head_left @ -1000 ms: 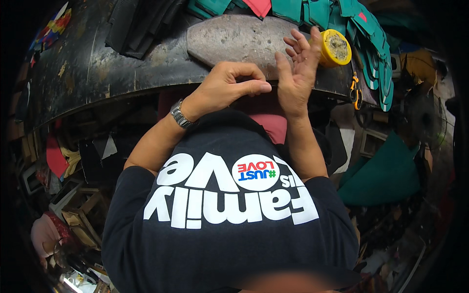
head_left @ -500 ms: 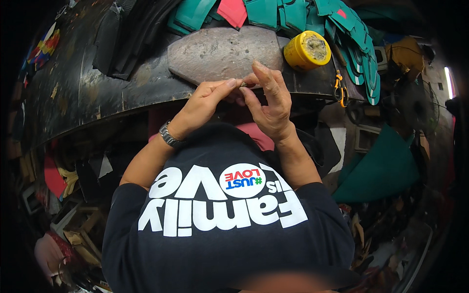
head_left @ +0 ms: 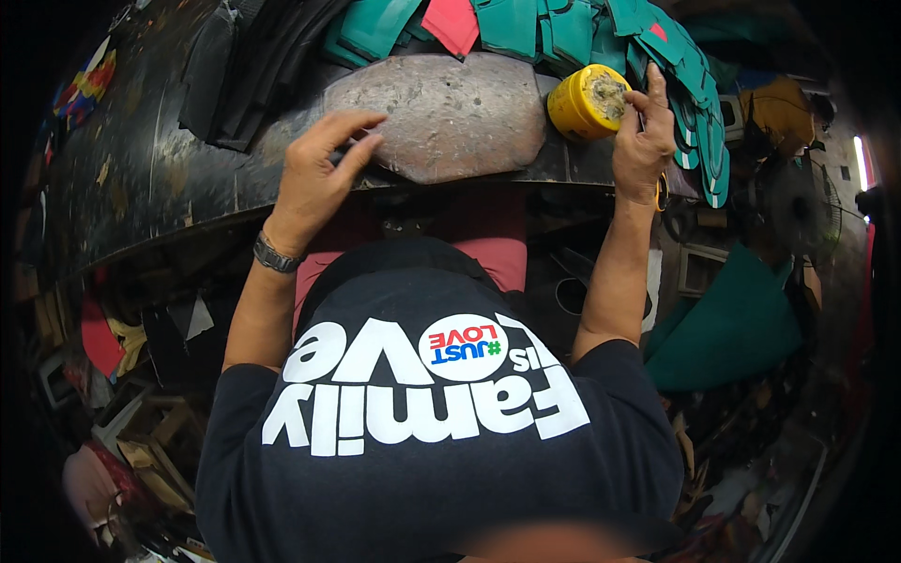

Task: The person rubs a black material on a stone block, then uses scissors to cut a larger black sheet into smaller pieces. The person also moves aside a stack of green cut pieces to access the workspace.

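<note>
Hands had split apart since half a second earlier, when both were bunched together over the near edge of the flat grey stone slab (head_left: 441, 113); a second back they sat side by side there too. Now the left hand (head_left: 314, 178) rested at the slab's left end, fingers (head_left: 352, 127) spread and released, tips touching the stone, nothing held. The right hand (head_left: 641, 141) had swung out to the yellow round tin (head_left: 587, 101) lying tilted just beside the slab's right end, open mouth showing crusty paste; fingertips were at its rim and into the opening, loosely curled, not clamped on the tin. Judged as a reach for paste while the other hand stayed by the stone. The slab lay on the dark scuffed tabletop (head_left: 141, 178), right at its near edge, so little margin toward the person. Behind it, teal cut pieces (head_left: 563, 28) and a red piece (head_left: 450, 19) crowded the far side, and black strips (head_left: 235, 75) took the left rear. Teal pieces hung close past the tin on the right, tight there. Open room was mostly the bare tabletop left of the left hand. A wristwatch (head_left: 275, 255) was on the left wrist.
</note>
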`<state>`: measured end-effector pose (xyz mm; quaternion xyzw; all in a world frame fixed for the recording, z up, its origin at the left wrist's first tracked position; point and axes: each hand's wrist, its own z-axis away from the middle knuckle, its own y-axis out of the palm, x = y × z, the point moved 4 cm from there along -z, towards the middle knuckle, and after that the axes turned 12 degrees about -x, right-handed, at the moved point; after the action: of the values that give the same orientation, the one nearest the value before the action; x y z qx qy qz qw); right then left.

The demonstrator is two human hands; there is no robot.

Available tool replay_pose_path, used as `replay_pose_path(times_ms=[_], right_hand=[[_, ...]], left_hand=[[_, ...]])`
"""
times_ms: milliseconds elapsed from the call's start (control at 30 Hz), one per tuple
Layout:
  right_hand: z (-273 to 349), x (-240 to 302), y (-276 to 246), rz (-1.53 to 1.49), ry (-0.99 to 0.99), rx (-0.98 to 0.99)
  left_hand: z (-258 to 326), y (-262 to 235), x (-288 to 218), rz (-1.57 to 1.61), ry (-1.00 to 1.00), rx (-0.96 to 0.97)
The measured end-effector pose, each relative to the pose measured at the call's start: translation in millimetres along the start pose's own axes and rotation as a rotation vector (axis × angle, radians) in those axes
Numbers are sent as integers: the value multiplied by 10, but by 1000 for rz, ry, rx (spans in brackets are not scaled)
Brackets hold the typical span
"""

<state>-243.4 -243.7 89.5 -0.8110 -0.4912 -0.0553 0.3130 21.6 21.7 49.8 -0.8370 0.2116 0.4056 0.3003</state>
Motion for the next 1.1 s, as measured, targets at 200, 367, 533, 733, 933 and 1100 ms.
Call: replay_pose_path(times_ms=[200, 367, 533, 733, 933, 1100], right_hand=[[103, 52, 64, 62, -160, -43], [253, 131, -5, 255, -287, -56], [214, 15, 0, -177, 96, -38], [144, -101, 43, -327, 343, -85], [117, -166, 73, -412, 336, -29], [183, -86, 41, -261, 224, -60]], left_hand=[[-39, -91, 234, -75, 40, -71], [-28, -24, 336, -107, 87, -101], [-5, -5, 361, -103, 76, -122], [5, -1, 353, -102, 76, -125], [24, 8, 351, -140, 104, -128], [55, 33, 353, -255, 139, -59]])
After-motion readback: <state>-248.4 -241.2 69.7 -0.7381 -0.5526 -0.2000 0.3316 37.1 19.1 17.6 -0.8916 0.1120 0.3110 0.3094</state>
